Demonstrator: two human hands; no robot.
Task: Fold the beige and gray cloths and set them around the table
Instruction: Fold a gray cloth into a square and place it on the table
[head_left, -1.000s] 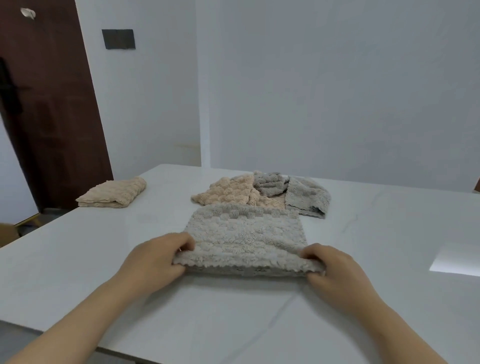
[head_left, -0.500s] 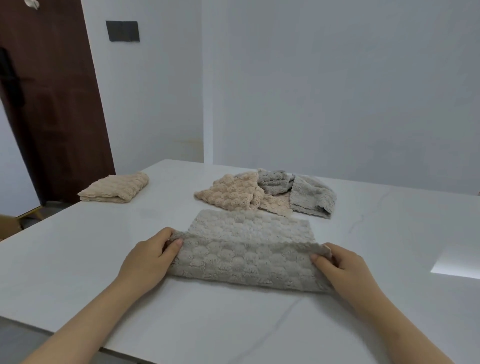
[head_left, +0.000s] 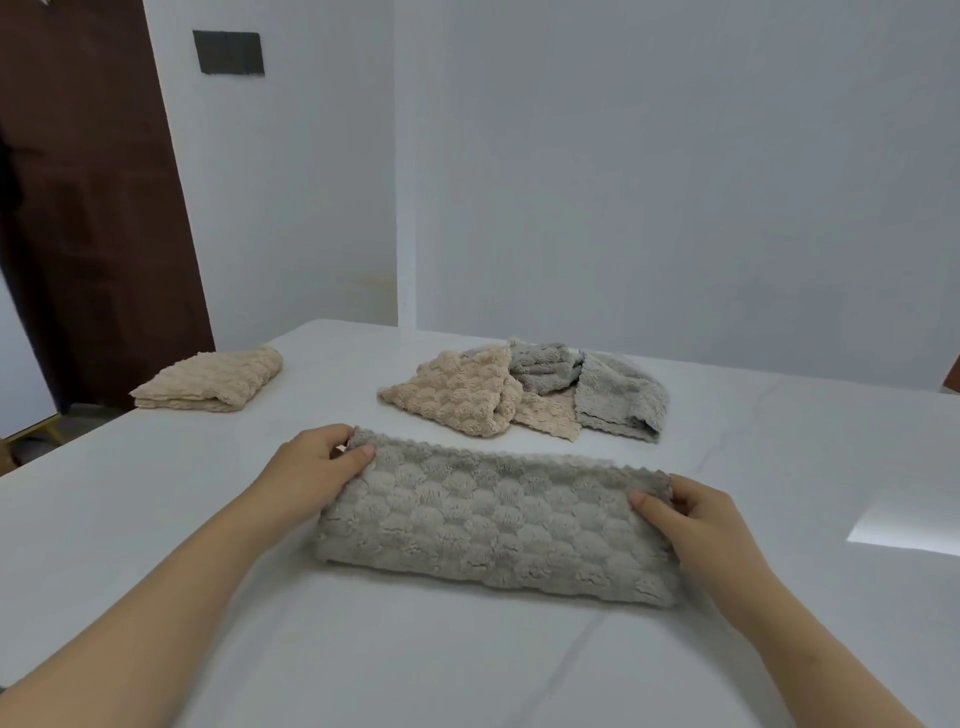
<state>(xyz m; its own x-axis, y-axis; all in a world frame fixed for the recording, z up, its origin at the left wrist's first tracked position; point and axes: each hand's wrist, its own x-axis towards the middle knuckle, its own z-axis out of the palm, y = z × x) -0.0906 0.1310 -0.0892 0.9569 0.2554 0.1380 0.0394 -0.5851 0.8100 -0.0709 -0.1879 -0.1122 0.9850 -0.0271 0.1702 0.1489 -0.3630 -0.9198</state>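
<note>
Fingers (head_left: 362, 452) of left hand (head_left: 306, 467) and right hand (head_left: 698, 525) pinch far corners of the gray cloth (head_left: 493, 525), lying folded on the bench (head_left: 156, 519). Risk: uneven release lets layers slip, skewing fold.

Fold closed: the gray cloth (head_left: 493, 519) is now doubled over. 1 s ago it lay open with both hands pinching its near edge. 0.5 s ago that edge was lifted and roughly halfway across. Now the edge lies on the far edge with the scalloped hems lined up, and the cloth is a long narrow strip with the fold on the near side. The left hand (head_left: 306, 473) has moved forward to the far-left corner and the right hand (head_left: 696, 525) to the far-right corner. Both are still pinching, thumbs on top. The cloth takes up less tabletop (head_left: 156, 519) front to back.
</note>
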